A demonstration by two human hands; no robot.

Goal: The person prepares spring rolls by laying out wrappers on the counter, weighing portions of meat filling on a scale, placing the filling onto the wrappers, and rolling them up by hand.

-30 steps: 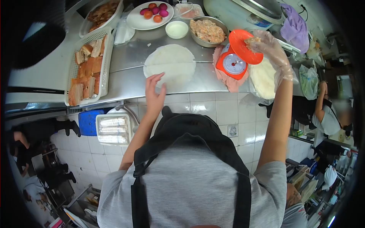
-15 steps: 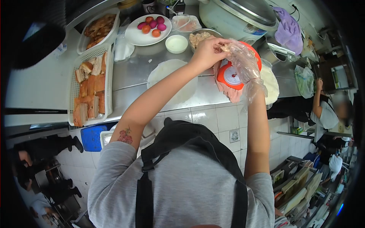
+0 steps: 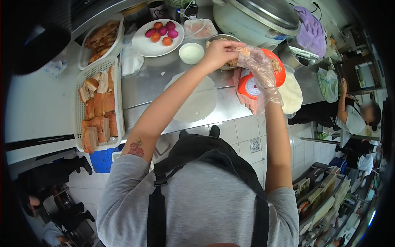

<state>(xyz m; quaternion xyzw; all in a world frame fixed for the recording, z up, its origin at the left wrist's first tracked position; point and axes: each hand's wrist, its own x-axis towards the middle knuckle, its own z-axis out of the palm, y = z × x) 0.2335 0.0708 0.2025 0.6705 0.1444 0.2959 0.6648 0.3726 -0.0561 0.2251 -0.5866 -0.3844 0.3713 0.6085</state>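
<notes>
My left hand point(image 3: 218, 54) is bare, its fingers closed and meeting my right hand point(image 3: 257, 64), which wears a clear plastic glove. A small clump of orange-pink meat point(image 3: 243, 51) shows between the two sets of fingertips. Just behind it stands a metal bowl point(image 3: 236, 38) of meat, partly covered by my left hand. Under and beside my gloved hand is an orange kitchen scale point(image 3: 242, 85) on a pink cloth point(image 3: 247, 100). More meat point(image 3: 276, 65) sits in the scale's orange pan point(image 3: 281, 77). A round white dough sheet point(image 3: 197, 101) lies below my left forearm.
Roast meat chunks fill a white basket point(image 3: 119, 111) at left; a tray point(image 3: 120, 38) of browned meat stands behind. A plate point(image 3: 144, 47) holds red and purple balls beside a white bowl point(image 3: 191, 53). A large pot point(image 3: 247, 24) stands behind; a co-worker point(image 3: 354, 119) is at right.
My left hand has moved slightly left and down. The gloved hand has shifted a little left, uncovering meat in the scale's pan. The whole view has shifted slightly.
</notes>
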